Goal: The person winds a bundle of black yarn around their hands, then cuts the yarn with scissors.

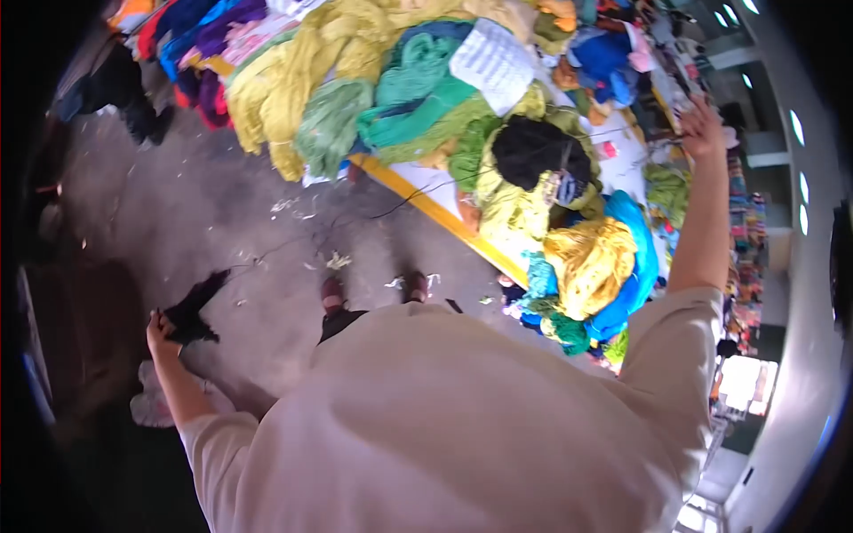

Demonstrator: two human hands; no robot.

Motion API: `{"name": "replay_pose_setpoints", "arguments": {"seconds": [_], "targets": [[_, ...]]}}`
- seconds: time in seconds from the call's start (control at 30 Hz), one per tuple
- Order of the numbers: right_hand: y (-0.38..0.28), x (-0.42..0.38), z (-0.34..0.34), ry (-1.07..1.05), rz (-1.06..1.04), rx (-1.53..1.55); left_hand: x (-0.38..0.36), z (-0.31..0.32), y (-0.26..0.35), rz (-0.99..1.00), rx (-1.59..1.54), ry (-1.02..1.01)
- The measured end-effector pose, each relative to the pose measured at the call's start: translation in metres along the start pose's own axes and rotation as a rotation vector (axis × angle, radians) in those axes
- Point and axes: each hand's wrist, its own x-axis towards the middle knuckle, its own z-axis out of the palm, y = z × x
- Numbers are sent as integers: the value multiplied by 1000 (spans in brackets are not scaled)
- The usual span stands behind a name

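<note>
Left hand [162, 330] fingers closed on black yarn bundle [195, 313] held low over the floor [222, 204]; right hand [702, 124] spread open on the heaped bench [426, 202]; advise firm grip, clear of both feet.

I see left hand [161, 333] gripping black yarn [194, 313] low over floor [222, 204]; right hand [702, 127] reaches onto tabletop [426, 200] heaped with coloured yarn [355, 80].

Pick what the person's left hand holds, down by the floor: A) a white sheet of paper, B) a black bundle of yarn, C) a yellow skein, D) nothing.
B: the left hand grips a black bundle of yarn over the grey floor, away from the table.
</note>
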Motion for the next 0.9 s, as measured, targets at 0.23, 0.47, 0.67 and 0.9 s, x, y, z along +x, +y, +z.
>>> {"name": "replay_pose_setpoints", "arguments": {"seconds": [0.23, 0.47, 0.67, 0.9], "targets": [[5, -103, 149, -367, 33, -167, -86, 100, -28, 161, -152, -698], [22, -188, 277, -719, -80, -463, -182, 237, -91, -48, -192, -1431], [49, -277, 335, -863, -162, -740, -241, 388, -154, -268, 13, -1520], [108, -319, 275, -882, -377, -1069, -253, 460, -137, -235, -375, -1541]]}}
